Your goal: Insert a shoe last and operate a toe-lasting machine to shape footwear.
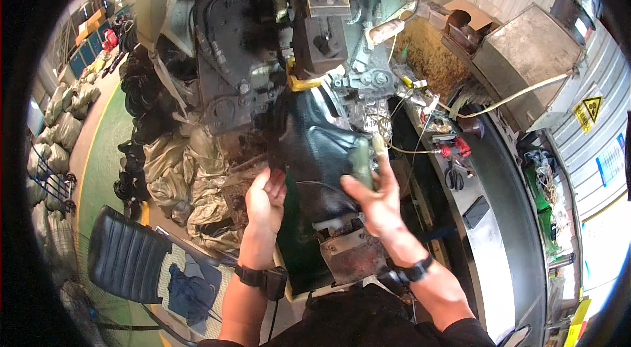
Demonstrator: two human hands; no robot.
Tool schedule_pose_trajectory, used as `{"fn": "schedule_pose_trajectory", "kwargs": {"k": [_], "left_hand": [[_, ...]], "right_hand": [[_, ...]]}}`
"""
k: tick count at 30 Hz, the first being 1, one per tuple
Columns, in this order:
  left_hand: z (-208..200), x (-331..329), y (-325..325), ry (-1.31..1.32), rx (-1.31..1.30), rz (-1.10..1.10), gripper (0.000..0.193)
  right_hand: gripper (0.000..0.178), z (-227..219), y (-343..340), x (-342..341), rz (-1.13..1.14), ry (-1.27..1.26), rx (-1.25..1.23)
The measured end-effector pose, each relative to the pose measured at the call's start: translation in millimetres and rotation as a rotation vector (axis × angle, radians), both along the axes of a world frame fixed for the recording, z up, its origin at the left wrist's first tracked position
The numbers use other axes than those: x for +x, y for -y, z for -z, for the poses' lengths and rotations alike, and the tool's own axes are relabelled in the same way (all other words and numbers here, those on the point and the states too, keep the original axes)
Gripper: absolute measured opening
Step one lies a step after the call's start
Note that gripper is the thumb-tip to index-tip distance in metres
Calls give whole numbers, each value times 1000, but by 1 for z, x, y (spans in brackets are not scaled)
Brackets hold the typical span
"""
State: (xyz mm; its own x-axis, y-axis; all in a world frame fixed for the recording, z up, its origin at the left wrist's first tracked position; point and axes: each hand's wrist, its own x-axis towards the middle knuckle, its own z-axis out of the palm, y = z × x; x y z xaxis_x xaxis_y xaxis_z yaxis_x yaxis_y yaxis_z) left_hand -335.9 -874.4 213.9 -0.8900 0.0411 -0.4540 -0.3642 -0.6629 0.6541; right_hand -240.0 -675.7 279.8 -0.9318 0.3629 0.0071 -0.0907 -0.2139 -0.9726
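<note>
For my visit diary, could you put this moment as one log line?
left hand: left of glossy black piece | right hand: right of it | contact: unclear | machine: beyond piece

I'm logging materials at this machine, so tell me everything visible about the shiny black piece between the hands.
The shiny black piece looks like smooth rubber or plastic, with bright highlights along its creases and a thin curved line lower down. It extends below a yellow machine part, between the left hand and right hand. Blur hides whether either hand touches it.
</note>
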Motion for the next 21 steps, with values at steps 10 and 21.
{"fn": "schedule_pose_trajectory", "kwargs": {"k": [10,21], "left_hand": [[-69,88,-69,-200,301,302,40],[-67,179,-190,-532,-114,681,43]], "right_hand": [[74,24,-60,115,-106,186,95],[44,-33,-131,154,445,-44,1145]]}}
